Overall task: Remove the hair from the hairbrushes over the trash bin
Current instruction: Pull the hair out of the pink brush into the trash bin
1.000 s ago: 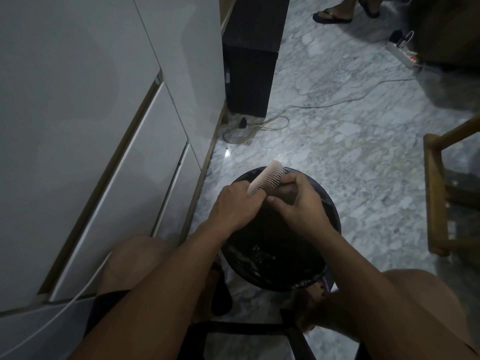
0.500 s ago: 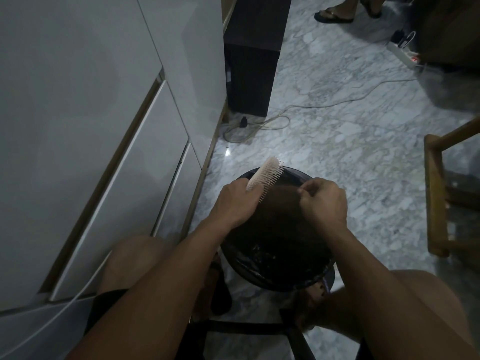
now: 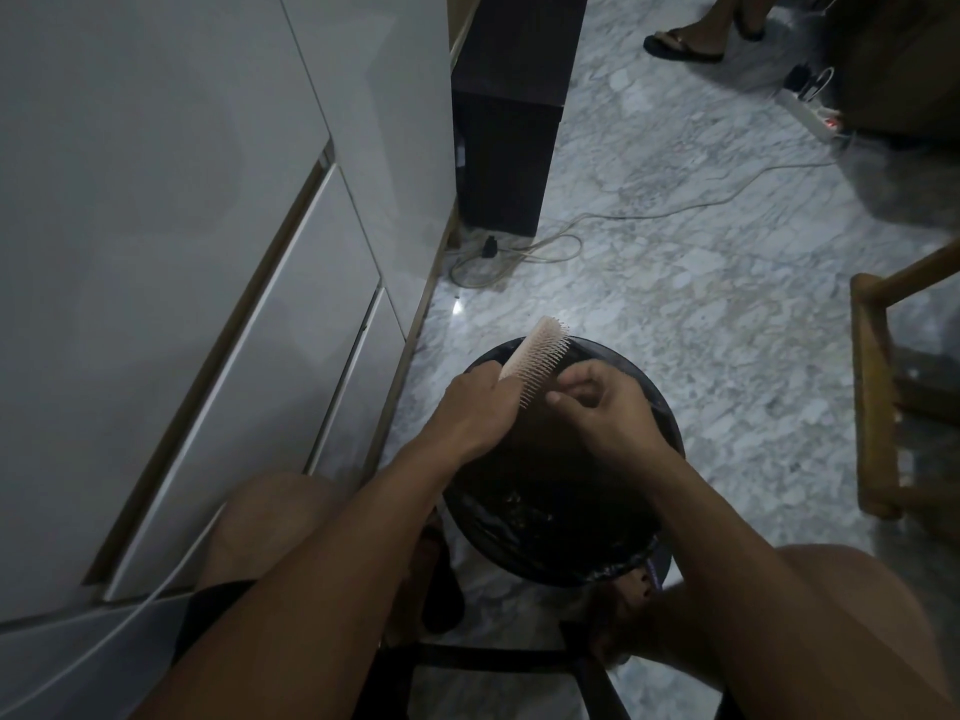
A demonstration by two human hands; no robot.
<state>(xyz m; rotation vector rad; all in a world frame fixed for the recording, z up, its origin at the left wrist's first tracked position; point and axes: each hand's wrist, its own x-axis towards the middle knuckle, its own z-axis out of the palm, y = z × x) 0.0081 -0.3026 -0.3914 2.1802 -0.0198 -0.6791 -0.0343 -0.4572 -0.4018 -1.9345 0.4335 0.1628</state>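
A pale pink hairbrush [image 3: 537,356] is held over a round black trash bin [image 3: 670,423] lined with a dark bag. My left hand [image 3: 478,407] grips the brush by its handle, with the bristles facing right and down. My right hand [image 3: 602,402] is right beside the bristles, thumb and fingers pinched together at their lower end. Any hair between the fingertips is too fine and dark to make out. Dark debris lies at the bottom of the bin.
White cabinet drawers [image 3: 270,356] run along the left. A dark box [image 3: 509,122] stands ahead, with cables [image 3: 524,252] and a power strip [image 3: 810,114] on the marble floor. A wooden chair frame [image 3: 878,397] is at right. Another person's sandalled feet [image 3: 685,44] are at the top.
My right hand pulled away to the right from the brush, then came back to the bristles. The left hand kept the brush over the bin, tilting it slightly.
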